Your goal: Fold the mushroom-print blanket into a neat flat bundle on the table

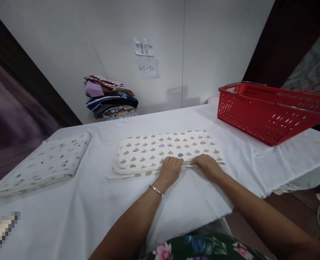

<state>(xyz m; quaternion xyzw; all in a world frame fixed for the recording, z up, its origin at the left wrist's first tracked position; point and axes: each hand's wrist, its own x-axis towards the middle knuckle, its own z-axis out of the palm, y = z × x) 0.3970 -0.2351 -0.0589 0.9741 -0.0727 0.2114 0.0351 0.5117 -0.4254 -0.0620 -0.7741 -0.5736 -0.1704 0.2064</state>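
Observation:
A folded white cloth [149,150] with rows of small grey mushroom-like shapes and a few coloured ones lies in front of me, its long side towards me. My left hand [171,169], with a silver bracelet at the wrist, is at the near edge, its fingers curled over the layers. A short way to the right, my right hand [208,167] has that same edge, fingers together on top. Both thumbs are mostly hidden. Over at the left lies another folded white cloth [57,157] with a sparse dark print, apart from both hands.
A white sheet [100,213] covers the table, which ends close to my body. At the right back stands a red plastic basket [257,113] with metal handles. Beyond the far edge rises a pile of folded fabrics [112,97], near a wall with two paper notes [148,68].

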